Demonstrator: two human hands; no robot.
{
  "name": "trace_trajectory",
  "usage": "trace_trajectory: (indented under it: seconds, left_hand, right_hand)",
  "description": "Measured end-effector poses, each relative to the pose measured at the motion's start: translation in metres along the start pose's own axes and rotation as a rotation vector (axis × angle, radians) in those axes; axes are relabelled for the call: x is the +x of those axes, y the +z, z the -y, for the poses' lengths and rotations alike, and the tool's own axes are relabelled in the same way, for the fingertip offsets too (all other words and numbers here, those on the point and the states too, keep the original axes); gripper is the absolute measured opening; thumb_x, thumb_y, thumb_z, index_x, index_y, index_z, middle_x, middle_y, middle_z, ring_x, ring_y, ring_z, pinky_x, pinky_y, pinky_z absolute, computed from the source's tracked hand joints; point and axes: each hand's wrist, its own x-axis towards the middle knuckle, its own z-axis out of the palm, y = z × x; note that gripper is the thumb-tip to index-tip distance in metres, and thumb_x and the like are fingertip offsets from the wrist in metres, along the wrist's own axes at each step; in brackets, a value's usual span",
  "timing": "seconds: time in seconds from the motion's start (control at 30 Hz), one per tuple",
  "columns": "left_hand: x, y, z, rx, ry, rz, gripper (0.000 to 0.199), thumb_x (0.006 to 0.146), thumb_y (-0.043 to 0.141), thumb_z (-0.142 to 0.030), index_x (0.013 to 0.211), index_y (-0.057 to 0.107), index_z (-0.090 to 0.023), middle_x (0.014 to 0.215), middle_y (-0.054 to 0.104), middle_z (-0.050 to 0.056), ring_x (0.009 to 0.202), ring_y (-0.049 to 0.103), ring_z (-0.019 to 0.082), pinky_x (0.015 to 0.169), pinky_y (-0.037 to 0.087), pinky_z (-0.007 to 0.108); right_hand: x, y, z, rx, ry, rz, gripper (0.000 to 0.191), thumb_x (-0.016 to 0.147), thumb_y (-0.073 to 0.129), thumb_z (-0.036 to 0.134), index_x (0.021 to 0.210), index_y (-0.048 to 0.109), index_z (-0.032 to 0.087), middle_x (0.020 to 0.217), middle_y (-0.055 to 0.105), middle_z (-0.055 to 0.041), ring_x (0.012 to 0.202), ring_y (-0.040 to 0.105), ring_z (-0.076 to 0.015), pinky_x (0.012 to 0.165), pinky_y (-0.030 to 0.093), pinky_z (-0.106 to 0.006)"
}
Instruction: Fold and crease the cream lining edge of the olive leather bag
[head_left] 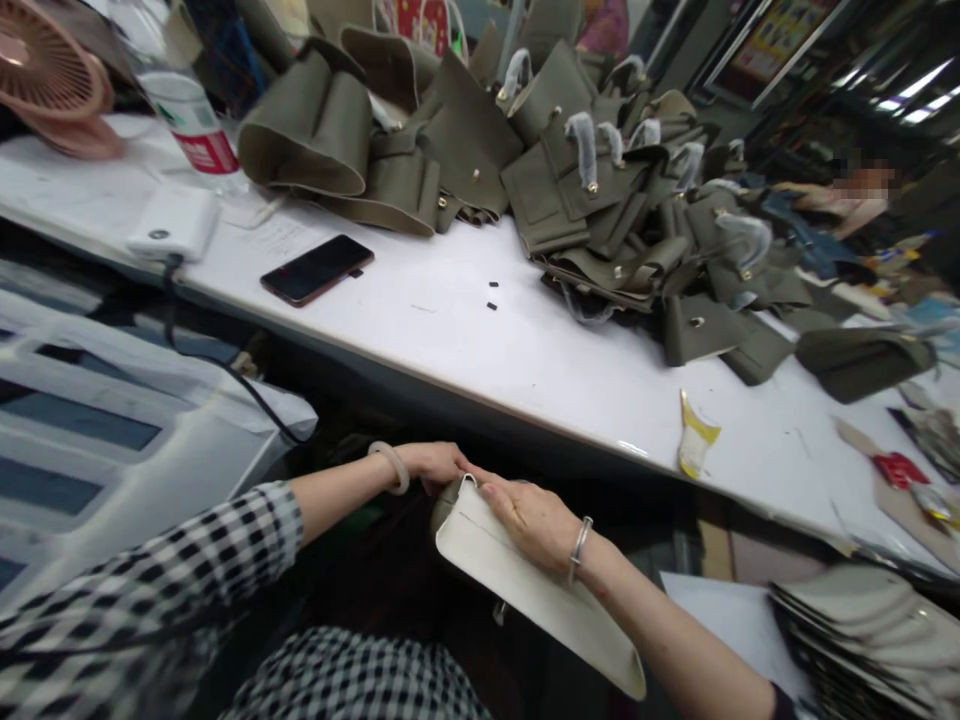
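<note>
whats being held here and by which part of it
The right hand holds a cream piece by its upper long edge, near the far end. The left hand is at that same end, but its grip is hidden.

A cream, smooth-faced piece [529,575] is held by the right hand [536,520] below the tabletop's [450,320] near edge, its long panel slanted from upper left to lower right. Rounded corners are shown; a grey-green part is seen at the upper end, and a small metallic fitting [500,611] is exposed along the lower edge.
</note>
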Motion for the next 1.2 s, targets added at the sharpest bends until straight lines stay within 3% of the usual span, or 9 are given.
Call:
trace_trajectory:
  seconds: [0.07,0.13,0.27,0.33,0.5,0.63,0.87,1.03,1.2]
  left_hand:
    - [-0.006,-0.015,-0.026,0.136,0.051,-0.001,0.029,0.064,0.077,-0.045,0.064,0.072,-0.016,0.055,0.059,0.000,0.060,0.054,0.016,0.058,0.042,0.024]
    - [-0.017,-0.020,-0.051,0.222,0.099,0.052,0.039,0.071,0.071,-0.054,0.077,0.077,-0.017,0.070,0.067,0.002,0.067,0.056,0.016,0.060,0.042,0.023]
    - [-0.038,-0.008,-0.078,0.568,0.174,0.227,0.041,0.077,0.067,-0.054,0.092,0.079,-0.017,0.079,0.072,0.002,0.072,0.060,0.017,0.063,0.043,0.023]
    - [-0.042,-0.001,-0.080,0.694,0.201,0.253,0.035,0.077,0.067,-0.046,0.095,0.079,-0.019,0.079,0.074,0.001,0.075,0.062,0.018,0.066,0.044,0.022]
    - [-0.042,0.004,-0.081,0.745,0.175,0.264,0.032,0.079,0.063,-0.042,0.097,0.078,-0.020,0.082,0.075,0.000,0.077,0.063,0.018,0.067,0.045,0.022]
    - [-0.039,0.004,-0.087,0.746,0.113,0.285,0.033,0.077,0.064,-0.043,0.095,0.079,-0.020,0.078,0.073,-0.001,0.072,0.061,0.017,0.064,0.045,0.022]
    - [-0.034,0.006,-0.084,0.767,0.086,0.316,0.036,0.077,0.064,-0.051,0.092,0.079,-0.021,0.077,0.071,-0.001,0.072,0.059,0.017,0.064,0.044,0.022]
    - [-0.030,0.000,-0.076,0.657,0.038,0.396,0.048,0.080,0.059,-0.061,0.090,0.078,-0.018,0.064,0.062,0.000,0.059,0.048,0.014,0.053,0.037,0.022]
    - [-0.028,-0.003,-0.075,0.590,-0.028,0.458,0.048,0.079,0.062,-0.061,0.094,0.078,-0.018,0.072,0.068,0.002,0.064,0.056,0.016,0.059,0.044,0.023]
  right_hand:
    - [-0.009,0.000,-0.006,0.064,0.002,-0.013,0.052,0.100,0.019,0.054,0.148,0.033,0.039,0.145,0.050,-0.0014,0.128,0.051,-0.0298,0.105,0.039,-0.046]
    - [-0.020,-0.002,-0.014,0.110,0.008,-0.020,0.053,0.100,0.021,0.056,0.148,0.033,0.038,0.148,0.045,-0.0008,0.131,0.048,-0.0294,0.107,0.037,-0.046]
    - [-0.045,-0.008,-0.033,0.103,0.049,0.012,0.053,0.099,0.028,0.056,0.147,0.036,0.035,0.139,0.056,-0.0065,0.122,0.056,-0.0301,0.102,0.042,-0.045]
    - [-0.059,-0.010,-0.044,0.094,0.058,0.030,0.053,0.098,0.031,0.055,0.147,0.038,0.034,0.137,0.057,-0.0067,0.120,0.058,-0.0303,0.101,0.043,-0.045]
    - [-0.089,-0.009,-0.071,0.125,0.103,0.029,0.052,0.097,0.034,0.054,0.146,0.039,0.035,0.141,0.053,-0.0037,0.124,0.055,-0.0302,0.104,0.042,-0.044]
    - [-0.091,-0.007,-0.080,0.187,0.086,0.055,0.052,0.096,0.035,0.056,0.143,0.043,0.035,0.141,0.054,-0.0023,0.125,0.054,-0.0298,0.104,0.042,-0.043]
    - [-0.081,-0.002,-0.069,0.264,0.113,0.000,0.051,0.094,0.042,0.057,0.140,0.048,0.036,0.131,0.062,-0.0035,0.114,0.061,-0.0288,0.095,0.048,-0.040]
    - [-0.101,-0.006,-0.084,0.435,0.094,0.036,0.054,0.092,0.050,0.051,0.141,0.048,0.027,0.140,0.055,-0.0034,0.124,0.055,-0.0257,0.104,0.042,-0.034]
    - [-0.118,-0.008,-0.102,0.584,0.095,0.042,0.058,0.088,0.056,0.053,0.137,0.052,0.022,0.135,0.058,-0.0034,0.123,0.055,-0.0259,0.103,0.042,-0.032]
